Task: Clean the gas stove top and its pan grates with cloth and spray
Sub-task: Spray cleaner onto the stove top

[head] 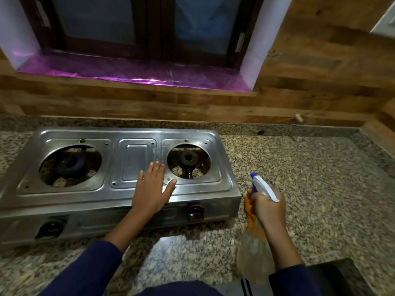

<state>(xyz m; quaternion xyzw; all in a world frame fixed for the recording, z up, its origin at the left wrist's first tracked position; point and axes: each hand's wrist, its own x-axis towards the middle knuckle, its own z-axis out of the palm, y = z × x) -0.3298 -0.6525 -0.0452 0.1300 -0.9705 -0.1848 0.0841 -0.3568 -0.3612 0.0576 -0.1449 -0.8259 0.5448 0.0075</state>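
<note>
A steel two-burner gas stove [136, 154] sits on the granite counter with no pan grates on it; both burner holes are bare. My left hand [152, 189] lies flat with straight fingers on the stove top, between the centre panel and the right burner [188, 159]. My right hand [268, 208] grips a spray bottle [254, 251] with a white and blue trigger head [264, 185], held just right of the stove's front corner, nozzle toward the stove. No cloth or grates are in view.
Two dark control knobs [195, 211] [50, 228] face me on the stove front. The speckled granite counter [310, 178] stretches to the right. A wood-panelled wall and a window sill with purple lining [128, 71] stand behind. A dark object [337, 276] sits at the lower right.
</note>
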